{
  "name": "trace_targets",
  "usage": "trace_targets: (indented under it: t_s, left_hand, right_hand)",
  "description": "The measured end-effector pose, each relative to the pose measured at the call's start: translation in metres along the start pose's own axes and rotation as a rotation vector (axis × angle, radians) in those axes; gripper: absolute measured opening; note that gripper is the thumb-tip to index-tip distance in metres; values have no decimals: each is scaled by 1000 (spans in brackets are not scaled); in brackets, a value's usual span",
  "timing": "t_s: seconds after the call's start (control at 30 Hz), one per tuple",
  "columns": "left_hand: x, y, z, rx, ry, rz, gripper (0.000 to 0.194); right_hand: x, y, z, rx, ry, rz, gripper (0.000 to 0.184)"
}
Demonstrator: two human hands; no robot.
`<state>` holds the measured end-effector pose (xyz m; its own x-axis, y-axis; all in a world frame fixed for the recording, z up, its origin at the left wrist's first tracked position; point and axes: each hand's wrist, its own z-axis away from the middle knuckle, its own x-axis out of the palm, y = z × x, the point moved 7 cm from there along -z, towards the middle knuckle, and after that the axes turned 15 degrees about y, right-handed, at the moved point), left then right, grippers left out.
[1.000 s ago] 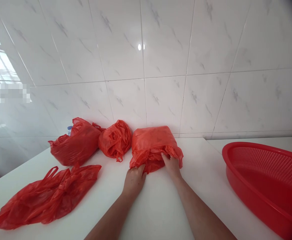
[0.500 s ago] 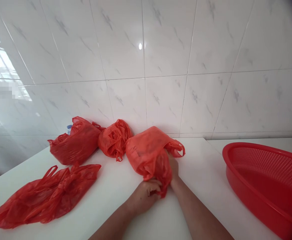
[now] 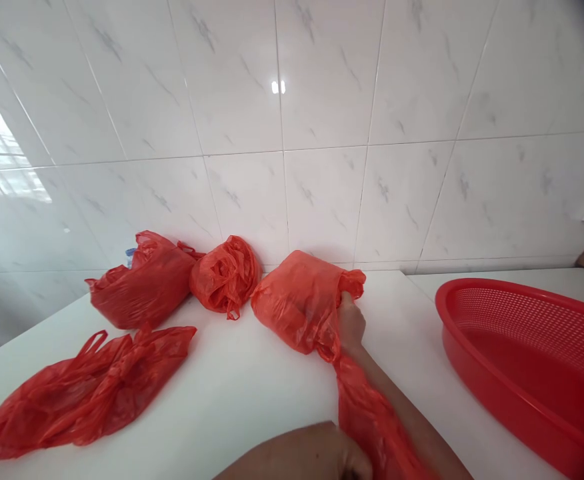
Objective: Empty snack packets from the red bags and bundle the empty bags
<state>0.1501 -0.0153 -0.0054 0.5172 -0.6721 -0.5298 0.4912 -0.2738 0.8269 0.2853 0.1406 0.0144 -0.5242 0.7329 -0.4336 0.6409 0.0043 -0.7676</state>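
A filled red plastic bag (image 3: 299,300) lies on the white counter (image 3: 252,393) near the tiled wall. My right hand (image 3: 351,325) is closed on the bag's right side, fingers pressed into the plastic. A long stretched tail of the same bag (image 3: 372,420) runs down toward me over my right forearm. My left hand (image 3: 342,460) sits at the bottom edge, closed around the near end of that tail; its fingers are mostly out of view.
Two more filled red bags (image 3: 145,280) (image 3: 225,273) rest against the wall to the left. A flat, empty-looking red bag (image 3: 87,393) lies at the front left. A large red perforated basket (image 3: 527,360) stands on the right.
My left hand has pulled back toward me, drawing a long strip of the bag out. My right hand has shifted to the bag's right side, and the bag has rolled slightly left.
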Motion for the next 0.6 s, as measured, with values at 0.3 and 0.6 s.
trace_targets:
  t_s: [0.3,0.6]
  left_hand:
    - [-73,-25,-29,145,707,-438,4]
    - [-77,-27,-25,332,807,-499,24]
  right_hand:
    - [8,-13,2,64,-182,-470,48]
    - [-23,5,21,83,40,-421,40]
